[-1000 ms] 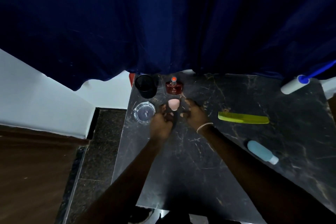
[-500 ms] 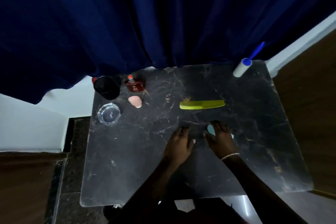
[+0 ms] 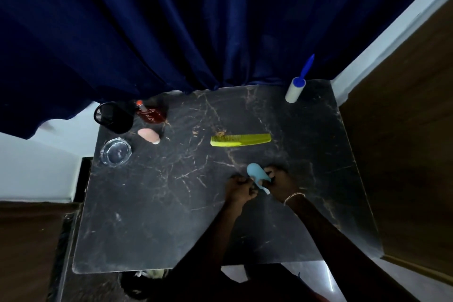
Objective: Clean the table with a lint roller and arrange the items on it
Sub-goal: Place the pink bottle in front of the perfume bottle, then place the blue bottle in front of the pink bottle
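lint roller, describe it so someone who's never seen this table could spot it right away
Start at the dark marble table and go to its far right corner, against the navy curtain. The lint roller lies there alone, well beyond the yellow-green comb. It is the only item with a white cylindrical roll and a bright blue handle angled up toward the curtain.

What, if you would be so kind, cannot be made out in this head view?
- Label on the red bottle: too small and blurred.
- Inside of the black mesh cup: too dark.
- Which of the hands, left or right, bears the light blue bottle: fingers overlap it.
- Lint roller sheet: dirt too small.
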### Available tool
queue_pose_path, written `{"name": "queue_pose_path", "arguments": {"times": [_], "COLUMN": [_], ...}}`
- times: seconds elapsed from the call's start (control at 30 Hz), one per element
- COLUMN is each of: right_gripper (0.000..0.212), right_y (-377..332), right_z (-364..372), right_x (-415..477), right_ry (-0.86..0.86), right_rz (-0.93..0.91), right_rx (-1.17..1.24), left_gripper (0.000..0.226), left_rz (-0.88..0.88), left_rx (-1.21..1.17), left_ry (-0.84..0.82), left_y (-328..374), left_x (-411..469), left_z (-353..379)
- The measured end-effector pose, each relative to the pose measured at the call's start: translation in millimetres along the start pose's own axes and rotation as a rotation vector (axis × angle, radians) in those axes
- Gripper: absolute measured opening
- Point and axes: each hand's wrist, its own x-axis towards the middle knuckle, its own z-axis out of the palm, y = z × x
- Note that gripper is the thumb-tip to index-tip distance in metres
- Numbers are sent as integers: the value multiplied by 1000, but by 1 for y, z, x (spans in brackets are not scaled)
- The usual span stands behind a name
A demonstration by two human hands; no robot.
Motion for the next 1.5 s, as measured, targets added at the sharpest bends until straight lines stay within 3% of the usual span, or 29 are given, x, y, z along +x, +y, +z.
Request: {"name": "queue_pose_path", "arguments": {"times": [0.03,0.17,0.27,0.33,0.5,0.7,0.9,1.03,1.17,1.3,1.5], "right_gripper": [46,39,39,41,40,35,33,35,33,31,35], "right_y": [1,-1,-9,-22,-62,-127,-193,-228,-252,-270,-284], "right_z": [2,7,11,15,34,67,106,133,156,176,200], "right_x": [0,-1,-3,-4,-2,0,10,17,24,30,41], "right_ry": [-6,-25,-30,-49,-94,-101,-42,5,75,81,35], "right_rz": [-4,-38,-46,-62,-120,-228,-290,-310,-299,-262,-245], "right_rx": [32,72,151,172,215,192,36,-22,-51,-22,-23], "left_gripper": [2,19,20,13,22,15,22,12,21,17,42], "left_rz": [8,45,102,163,383,665,813,769,655,661,622], "left_rx": [-12,11,5,16,56,392,477,503,527,510,575], "left_ry": [-2,31,72,95,90,261,333,359,232,107,39], "left_y": [0,-2,-2,0,14,33,59,77,91,96,94], "left_x": [-1,-2,-8,-13,-28,-40,-37,-25,-17,-9,6], "left_z": [2,-1,-12,-25,-68,-135,-202,-244,-277,-303,-333]}}
